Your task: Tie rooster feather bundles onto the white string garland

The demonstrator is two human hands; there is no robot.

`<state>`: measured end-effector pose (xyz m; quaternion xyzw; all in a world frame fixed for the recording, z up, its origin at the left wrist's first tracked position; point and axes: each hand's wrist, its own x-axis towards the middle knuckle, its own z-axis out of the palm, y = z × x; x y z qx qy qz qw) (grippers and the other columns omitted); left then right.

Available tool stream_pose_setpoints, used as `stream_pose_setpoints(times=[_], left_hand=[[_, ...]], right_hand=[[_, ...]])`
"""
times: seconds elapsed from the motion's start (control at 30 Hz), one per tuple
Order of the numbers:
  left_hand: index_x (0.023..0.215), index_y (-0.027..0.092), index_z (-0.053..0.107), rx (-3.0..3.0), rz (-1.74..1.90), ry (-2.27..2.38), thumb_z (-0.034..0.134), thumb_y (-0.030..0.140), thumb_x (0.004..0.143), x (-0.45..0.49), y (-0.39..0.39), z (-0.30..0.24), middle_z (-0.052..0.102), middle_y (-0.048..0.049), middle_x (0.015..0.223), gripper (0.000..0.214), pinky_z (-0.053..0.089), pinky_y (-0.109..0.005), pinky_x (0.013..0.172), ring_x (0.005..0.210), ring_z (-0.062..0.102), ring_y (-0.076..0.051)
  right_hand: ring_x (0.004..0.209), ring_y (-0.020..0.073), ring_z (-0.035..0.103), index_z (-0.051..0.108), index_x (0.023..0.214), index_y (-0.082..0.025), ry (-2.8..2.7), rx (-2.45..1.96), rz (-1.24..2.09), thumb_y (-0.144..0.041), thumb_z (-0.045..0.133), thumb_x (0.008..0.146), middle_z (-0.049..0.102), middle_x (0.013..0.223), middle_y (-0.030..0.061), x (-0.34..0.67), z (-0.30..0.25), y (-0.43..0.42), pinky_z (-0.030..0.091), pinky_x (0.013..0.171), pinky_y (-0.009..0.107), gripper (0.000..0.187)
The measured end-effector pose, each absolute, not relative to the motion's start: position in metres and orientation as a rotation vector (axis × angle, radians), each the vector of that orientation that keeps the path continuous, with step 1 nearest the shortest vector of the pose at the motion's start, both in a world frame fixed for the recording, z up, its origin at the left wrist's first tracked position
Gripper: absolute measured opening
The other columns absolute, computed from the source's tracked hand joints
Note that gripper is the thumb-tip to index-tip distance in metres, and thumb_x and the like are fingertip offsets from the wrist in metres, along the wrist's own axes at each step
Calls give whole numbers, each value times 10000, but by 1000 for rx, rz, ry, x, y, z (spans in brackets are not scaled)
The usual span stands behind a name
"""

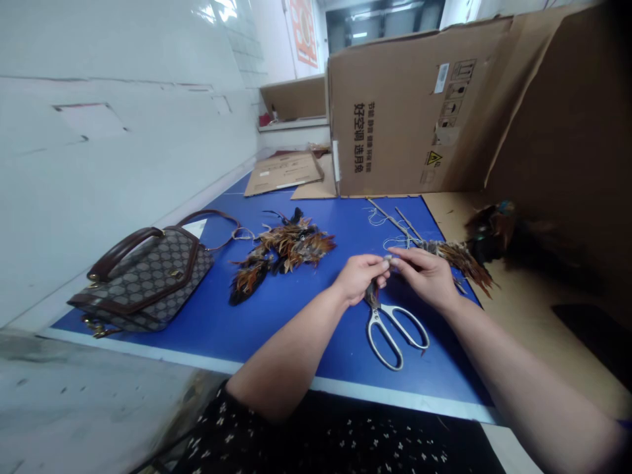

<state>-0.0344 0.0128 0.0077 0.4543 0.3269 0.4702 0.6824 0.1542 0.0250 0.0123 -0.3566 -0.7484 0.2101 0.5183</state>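
My left hand and my right hand meet above the blue table, fingertips pinched together. Between them is a small pale tip, mostly hidden by the fingers. Dark brown feathers poke out beneath my left hand, seemingly held in it. Just below lie scissors with silver handles apart, their blades covered by the feathers and hand. Thin sticks and loose pale thread lie beyond my right hand. Beside that hand is a bundle of brown feathers.
A pile of brown and black feathers lies left of my hands. Farther left stands a patterned handbag with a brown strap. A large cardboard box rises at the back, with flat cardboard beside it. More dark feathers sit at right.
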Motion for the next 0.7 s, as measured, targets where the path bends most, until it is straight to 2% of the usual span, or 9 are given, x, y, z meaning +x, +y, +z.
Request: stream_pose_setpoints(times=[0.1,0.27,0.5,0.63,0.7], left_hand=[[830,94,664,952,1098,708,890,418,721,-31,14,5,618,-11,710,409,432,-248,581,530,527,-65],[814,97,665,961,1092,722,878,416,737,-31,15,3,626,-25,707,391,419,-237,562,541,548,-80],[791,103,668,1010,1063,761,865,457,744,-33,13,5,612,-21,649,408,395,-220,539,538,544,-85],[831,93,681,1029,1053,766,886,463,711,-34,11,9,630,-23,710,440,390,-219,536,540,538,-71],[834,90,683,1042,1018,770,895,477,694,-36,11,11,627,-22,710,463,383,-221,528,541,538,-74]], right_hand=[[902,216,762,790,1237,-257,-1844,-797,371,-321,677,974,813,1042,85,151,8,25,615,863,374,293],[893,214,780,814,1179,-252,-1867,-796,399,-309,667,977,822,1041,83,152,8,26,638,832,349,256],[958,247,791,830,1149,-241,-1813,-873,604,-382,691,949,816,1122,90,153,6,26,645,919,403,282],[812,218,778,776,1277,-227,-1768,-941,759,-434,719,923,819,1094,92,155,14,22,654,838,402,414],[742,204,755,793,1230,-205,-1775,-947,843,-463,734,903,825,1003,88,157,18,21,648,781,379,420]])
